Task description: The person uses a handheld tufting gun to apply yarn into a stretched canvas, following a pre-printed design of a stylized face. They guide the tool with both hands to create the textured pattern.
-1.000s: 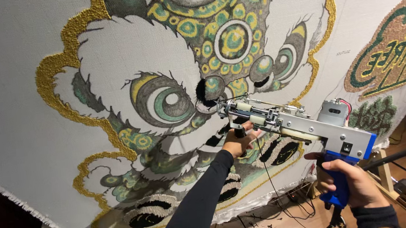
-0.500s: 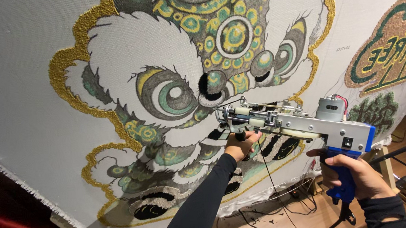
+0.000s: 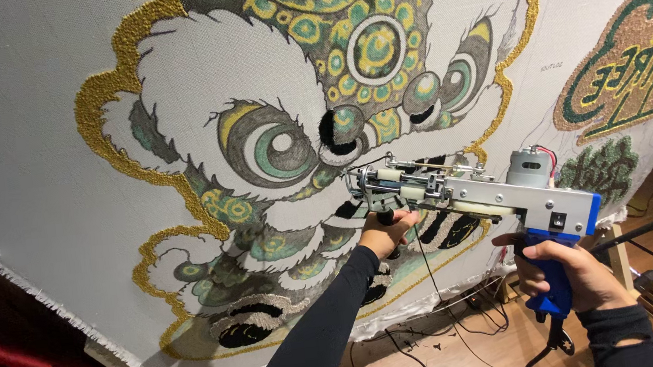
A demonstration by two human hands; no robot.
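A person holds a metal tufting gun (image 3: 471, 189) at lower right of the frame, its tip against a stretched pale cloth (image 3: 25, 117): the right hand (image 3: 571, 276) is wrapped tight around the blue handle, and the left hand (image 3: 385, 232) is closed on the front grip. The lion-face design (image 3: 313, 129) at centre looks largely filled, with looped gold outlines and green, yellow and grey patches, while the white fur areas appear bare weave. A fuzzy green and gold patch (image 3: 634, 58) sits at upper right.
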